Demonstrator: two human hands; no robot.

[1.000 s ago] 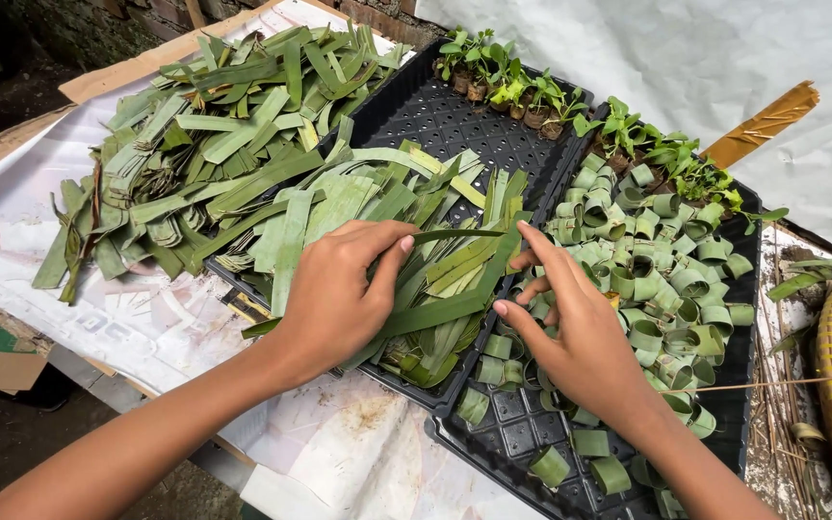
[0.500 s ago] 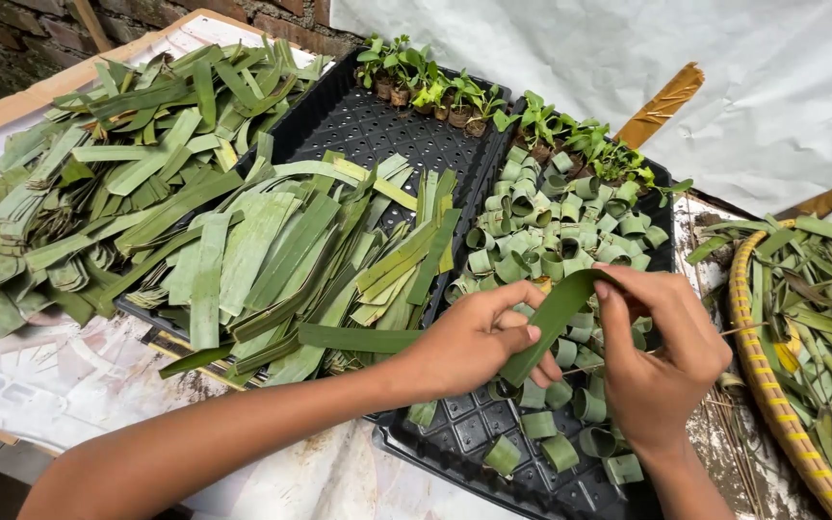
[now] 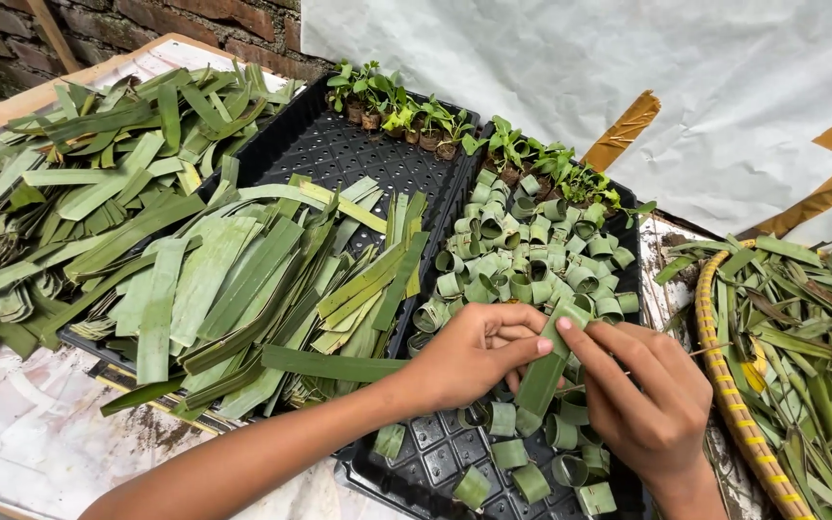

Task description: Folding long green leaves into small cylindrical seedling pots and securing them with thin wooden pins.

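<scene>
My left hand [image 3: 474,351] and my right hand [image 3: 642,390] both pinch one green leaf strip [image 3: 543,378] over the right black tray [image 3: 416,472]. The strip stands nearly upright between my thumbs and forefingers, bent at its top end. Under and behind my hands lie several small rolled leaf rings [image 3: 522,255] set in the tray's cells. A pile of flat cut leaf strips [image 3: 243,279] rests on the left black tray [image 3: 329,154], just left of my left wrist.
Small green seedlings [image 3: 416,111] fill the far rows of both trays. More long leaves [image 3: 60,183] heap up at the far left on a white sheet. A woven basket [image 3: 724,385] with leaf scraps stands at the right. A brick wall runs behind.
My hands left the flat leaf pile and came right over the tray of rings, with one strip held between them. The strip has turned from slanted to nearly upright.
</scene>
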